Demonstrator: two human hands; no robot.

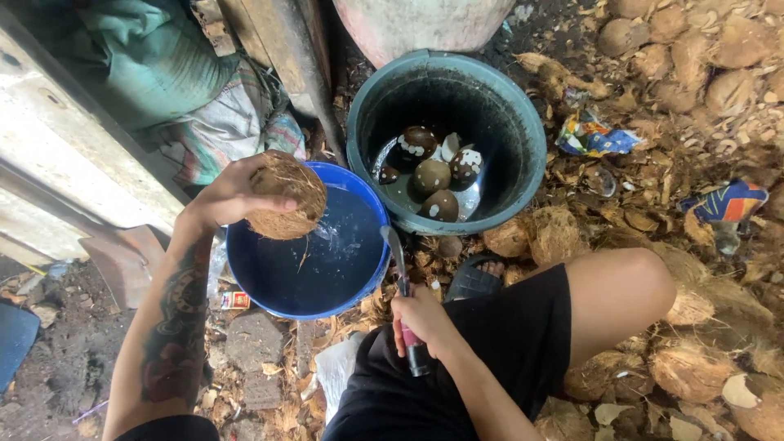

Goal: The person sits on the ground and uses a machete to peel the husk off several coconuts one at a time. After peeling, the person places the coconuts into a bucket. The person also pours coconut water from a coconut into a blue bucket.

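Observation:
My left hand (227, 196) grips a brown, fibrous coconut (287, 198) and holds it over the rim of a blue bucket (253, 290) filled with water. A thin stream of liquid falls from the coconut into the water. My right hand (420, 320) is closed around the pink and black handle of a knife (400, 273), whose blade points up toward the blue bucket's right rim. My right hand rests just above my lap, by my black shorts.
A dark teal bucket (523, 175) behind holds several peeled dark coconuts (431, 175) in shallow water. Coconut husks (690, 367) and shells litter the ground at the right. Crumpled wrappers (594, 137), a sandalled foot (478, 278) and cloth bundles (155, 65) at the upper left.

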